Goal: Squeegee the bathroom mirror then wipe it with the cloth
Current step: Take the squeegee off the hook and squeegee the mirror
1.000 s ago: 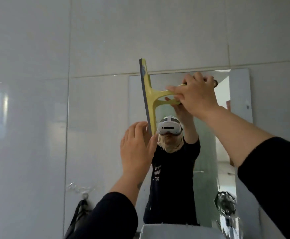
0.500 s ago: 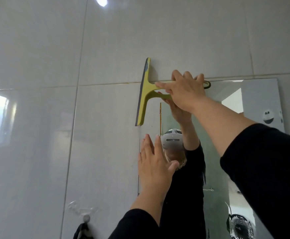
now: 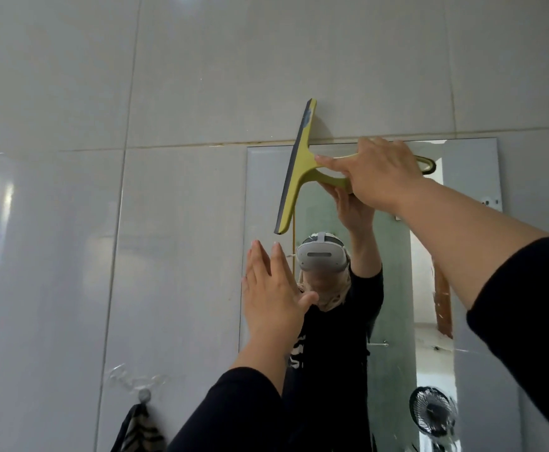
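The mirror (image 3: 475, 256) is fixed on the tiled wall (image 3: 169, 76). The squeegee (image 3: 294, 171), gripped by the right hand (image 3: 377, 172), is set blade-upright at the mirror's 11 o'clock corner. The left hand (image 3: 273, 295) is spread flat, empty, at 9 o'clock. Even pressure should be kept through each stroke, and strokes overlapped.

My right hand (image 3: 377, 172) covers most of the squeegee (image 3: 299, 171) handle. The bottom edge cuts off the mirror (image 3: 472, 256), fan (image 3: 434, 415) and striped cloth (image 3: 138, 430).
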A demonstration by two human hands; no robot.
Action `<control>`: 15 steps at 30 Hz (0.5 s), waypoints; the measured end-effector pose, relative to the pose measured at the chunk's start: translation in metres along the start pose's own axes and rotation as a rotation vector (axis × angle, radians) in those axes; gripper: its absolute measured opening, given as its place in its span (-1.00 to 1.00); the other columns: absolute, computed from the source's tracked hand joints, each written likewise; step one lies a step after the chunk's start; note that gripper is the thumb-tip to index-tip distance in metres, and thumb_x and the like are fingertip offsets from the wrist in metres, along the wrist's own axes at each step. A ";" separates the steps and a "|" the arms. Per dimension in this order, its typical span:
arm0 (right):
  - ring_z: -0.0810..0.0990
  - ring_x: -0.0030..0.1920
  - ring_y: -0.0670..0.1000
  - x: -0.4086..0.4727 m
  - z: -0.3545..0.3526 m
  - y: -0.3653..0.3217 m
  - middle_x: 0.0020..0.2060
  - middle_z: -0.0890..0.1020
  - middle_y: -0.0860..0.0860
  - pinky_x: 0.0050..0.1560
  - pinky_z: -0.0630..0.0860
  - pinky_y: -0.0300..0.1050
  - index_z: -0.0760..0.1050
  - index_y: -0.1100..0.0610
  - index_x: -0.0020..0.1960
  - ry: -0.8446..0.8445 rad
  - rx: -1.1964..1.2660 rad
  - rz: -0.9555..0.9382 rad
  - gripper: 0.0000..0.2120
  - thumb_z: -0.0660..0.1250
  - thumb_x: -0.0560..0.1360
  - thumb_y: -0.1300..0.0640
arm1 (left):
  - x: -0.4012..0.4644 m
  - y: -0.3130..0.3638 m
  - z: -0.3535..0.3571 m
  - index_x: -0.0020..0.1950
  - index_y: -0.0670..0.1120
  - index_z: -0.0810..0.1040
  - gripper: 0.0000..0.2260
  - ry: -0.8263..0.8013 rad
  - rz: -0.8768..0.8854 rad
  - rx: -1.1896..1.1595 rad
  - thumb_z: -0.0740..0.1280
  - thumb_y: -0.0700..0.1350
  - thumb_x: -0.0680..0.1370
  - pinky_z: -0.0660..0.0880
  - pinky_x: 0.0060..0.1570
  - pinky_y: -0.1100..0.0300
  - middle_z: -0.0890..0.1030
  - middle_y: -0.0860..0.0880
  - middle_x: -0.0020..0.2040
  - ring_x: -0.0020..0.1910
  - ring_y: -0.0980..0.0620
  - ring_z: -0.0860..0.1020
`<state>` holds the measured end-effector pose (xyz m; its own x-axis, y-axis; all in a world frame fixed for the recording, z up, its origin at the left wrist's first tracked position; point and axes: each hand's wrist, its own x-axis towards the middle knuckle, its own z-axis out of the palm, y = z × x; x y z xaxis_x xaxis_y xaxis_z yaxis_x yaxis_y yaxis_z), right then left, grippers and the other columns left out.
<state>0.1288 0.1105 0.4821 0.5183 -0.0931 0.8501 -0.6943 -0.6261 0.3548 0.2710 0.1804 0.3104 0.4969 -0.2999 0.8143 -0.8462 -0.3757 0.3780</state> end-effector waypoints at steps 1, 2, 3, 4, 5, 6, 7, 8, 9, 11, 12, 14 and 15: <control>0.46 0.14 0.18 -0.004 -0.001 0.008 -0.08 0.38 0.10 0.07 0.38 0.07 0.02 -0.40 0.44 -0.010 -0.012 0.014 -0.50 0.05 0.64 0.04 | 0.000 0.000 0.000 0.54 -0.01 -0.16 -0.08 0.005 0.001 0.004 0.36 0.25 0.42 -0.05 0.51 0.03 -0.23 -0.08 0.56 0.53 -0.04 -0.24; 0.46 0.15 0.18 -0.008 -0.002 0.016 -0.03 0.42 0.12 0.08 0.38 0.07 0.02 -0.41 0.44 -0.018 -0.026 0.028 -0.50 0.05 0.64 0.04 | 0.000 0.000 0.001 0.54 -0.01 -0.15 -0.08 0.011 -0.001 0.006 0.36 0.25 0.42 -0.04 0.50 0.04 -0.22 -0.09 0.56 0.53 -0.04 -0.24; 0.45 0.16 0.19 -0.012 -0.003 0.024 0.02 0.45 0.13 0.09 0.38 0.08 0.02 -0.41 0.44 -0.023 -0.040 0.043 -0.50 0.05 0.64 0.04 | 0.000 0.001 0.001 0.54 -0.02 -0.14 -0.08 0.016 -0.005 0.009 0.36 0.24 0.42 -0.04 0.50 0.04 -0.21 -0.09 0.56 0.53 -0.04 -0.23; 0.45 0.17 0.20 -0.017 -0.003 0.031 0.06 0.46 0.14 0.10 0.37 0.08 0.02 -0.41 0.44 -0.026 -0.055 0.060 -0.51 0.05 0.64 0.04 | 0.000 0.001 0.001 0.53 -0.02 -0.14 -0.08 0.021 -0.010 0.015 0.36 0.24 0.42 -0.04 0.50 0.03 -0.20 -0.10 0.56 0.53 -0.04 -0.23; 0.44 0.18 0.20 -0.021 -0.004 0.039 0.08 0.46 0.15 0.11 0.37 0.09 0.02 -0.41 0.44 -0.031 -0.071 0.078 -0.51 0.05 0.64 0.04 | 0.001 0.002 0.001 0.53 -0.03 -0.13 -0.09 0.027 -0.012 0.019 0.36 0.23 0.42 -0.04 0.50 0.02 -0.20 -0.10 0.56 0.53 -0.05 -0.23; 0.44 0.19 0.21 -0.026 -0.004 0.046 0.09 0.46 0.16 0.12 0.37 0.09 0.03 -0.41 0.44 -0.037 -0.078 0.098 -0.50 0.05 0.63 0.04 | 0.000 0.003 0.001 0.53 -0.03 -0.13 -0.09 0.037 -0.012 0.022 0.36 0.23 0.42 -0.03 0.50 0.00 -0.20 -0.11 0.56 0.53 -0.05 -0.22; 0.43 0.20 0.21 -0.030 -0.004 0.052 0.10 0.46 0.16 0.13 0.36 0.10 0.03 -0.41 0.43 -0.043 -0.082 0.118 -0.50 0.05 0.63 0.05 | 0.000 0.005 0.001 0.53 -0.03 -0.12 -0.10 0.047 -0.009 0.020 0.36 0.23 0.41 -0.02 0.50 -0.03 -0.20 -0.10 0.56 0.53 -0.05 -0.22; 0.43 0.20 0.22 -0.034 -0.004 0.059 0.11 0.46 0.17 0.15 0.36 0.10 0.04 -0.41 0.43 -0.051 -0.086 0.139 -0.49 0.05 0.63 0.07 | 0.000 0.007 0.002 0.53 -0.03 -0.11 -0.10 0.052 -0.003 0.015 0.35 0.23 0.41 -0.01 0.50 -0.05 -0.19 -0.10 0.56 0.53 -0.05 -0.22; 0.43 0.20 0.23 -0.039 -0.005 0.066 0.12 0.46 0.17 0.16 0.35 0.11 0.04 -0.41 0.43 -0.062 -0.087 0.160 -0.47 0.05 0.63 0.10 | -0.001 0.010 0.002 0.53 -0.02 -0.10 -0.10 0.049 0.004 0.011 0.35 0.24 0.40 0.00 0.49 -0.06 -0.19 -0.10 0.56 0.53 -0.05 -0.21; 0.42 0.21 0.24 -0.048 -0.007 0.080 0.16 0.44 0.18 0.18 0.34 0.12 0.03 -0.41 0.44 -0.098 -0.074 0.216 -0.43 0.05 0.61 0.14 | -0.003 0.016 0.005 0.52 0.00 -0.08 -0.10 0.027 0.012 -0.002 0.37 0.23 0.38 0.01 0.48 -0.07 -0.18 -0.11 0.56 0.54 -0.06 -0.18; 0.42 0.22 0.24 -0.053 -0.008 0.085 0.19 0.43 0.19 0.17 0.34 0.12 0.02 -0.41 0.44 -0.117 -0.067 0.244 -0.41 0.06 0.60 0.15 | -0.004 0.019 0.006 0.53 0.00 -0.07 -0.09 0.017 0.009 -0.014 0.39 0.22 0.37 0.01 0.48 -0.06 -0.17 -0.11 0.56 0.54 -0.07 -0.17; 0.42 0.21 0.25 -0.063 -0.007 0.094 0.21 0.42 0.19 0.14 0.36 0.10 -0.01 -0.40 0.45 -0.143 -0.047 0.288 -0.40 0.06 0.60 0.16 | -0.005 0.021 0.009 0.53 0.01 -0.09 -0.07 0.011 -0.002 -0.043 0.41 0.20 0.37 0.03 0.49 -0.07 -0.18 -0.11 0.56 0.54 -0.07 -0.18; 0.44 0.20 0.25 -0.067 -0.006 0.097 0.20 0.42 0.18 0.11 0.36 0.09 -0.02 -0.40 0.45 -0.147 -0.033 0.305 -0.40 0.06 0.60 0.16 | -0.005 0.021 0.010 0.53 0.02 -0.10 -0.06 0.009 -0.006 -0.054 0.42 0.20 0.36 0.04 0.49 -0.07 -0.19 -0.10 0.56 0.54 -0.07 -0.18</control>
<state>0.0240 0.0608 0.4619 0.3494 -0.3842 0.8546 -0.8429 -0.5272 0.1076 0.2526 0.1649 0.3102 0.5007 -0.2893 0.8158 -0.8522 -0.3298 0.4061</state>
